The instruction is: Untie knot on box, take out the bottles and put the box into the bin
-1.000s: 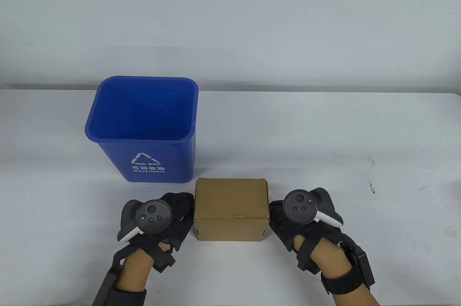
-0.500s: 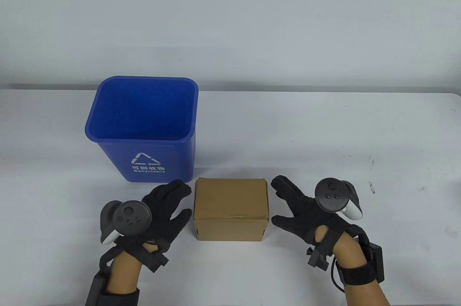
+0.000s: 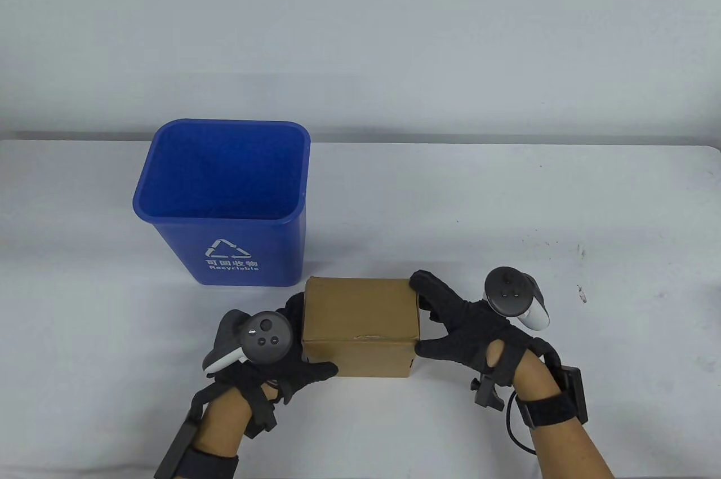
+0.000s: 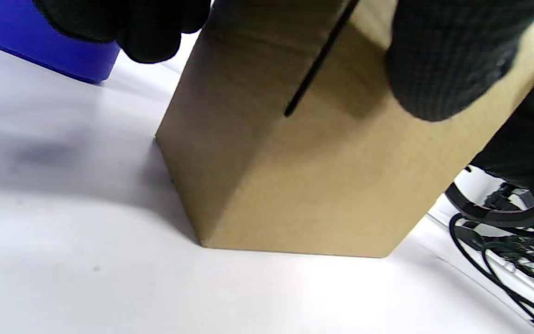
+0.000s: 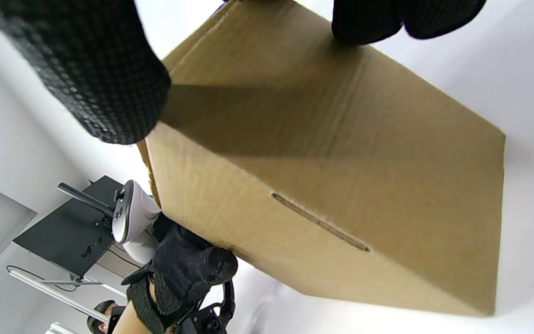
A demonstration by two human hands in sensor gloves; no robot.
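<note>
Left hand: gripping the box's left end, thumb across the front face, fingers behind. Right hand: gripping the right end, thumb at the near corner, fingers over the far top corner. Box: brown cardboard, closed, on the table between both hands. Bin: blue, upright, just behind-left of box
</note>
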